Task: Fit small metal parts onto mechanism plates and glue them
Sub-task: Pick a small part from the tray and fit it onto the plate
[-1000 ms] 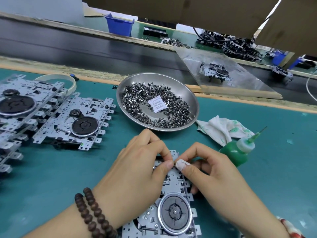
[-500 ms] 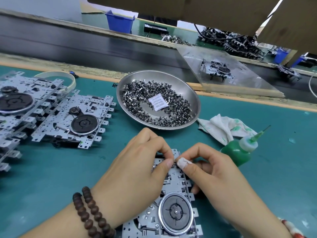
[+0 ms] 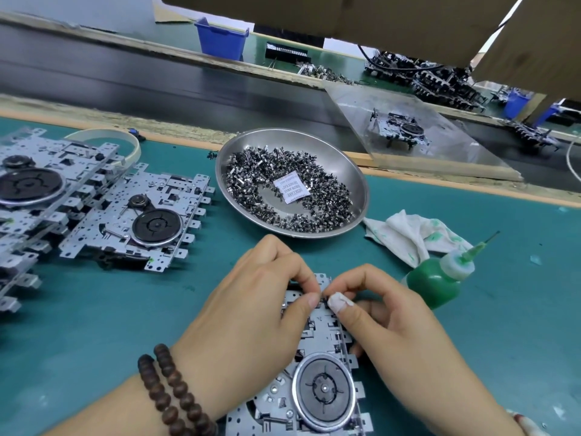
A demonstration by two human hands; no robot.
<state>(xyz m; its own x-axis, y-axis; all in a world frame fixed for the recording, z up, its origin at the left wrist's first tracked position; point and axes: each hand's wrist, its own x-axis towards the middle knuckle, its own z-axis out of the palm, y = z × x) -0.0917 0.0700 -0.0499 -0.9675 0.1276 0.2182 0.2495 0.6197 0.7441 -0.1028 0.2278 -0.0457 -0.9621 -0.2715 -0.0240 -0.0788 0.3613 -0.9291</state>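
Near the front of the green mat, a small metal part (image 3: 323,299) is pinched between the left hand (image 3: 251,313) and the right hand (image 3: 386,322) at the far end of the mechanism plate (image 3: 317,366). It should be seated squarely before the glue bottle (image 3: 437,283), just beside, is taken up.

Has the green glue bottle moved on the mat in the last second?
No. The green glue bottle lies in the same spot beside the stained rag, right of the steel dish.
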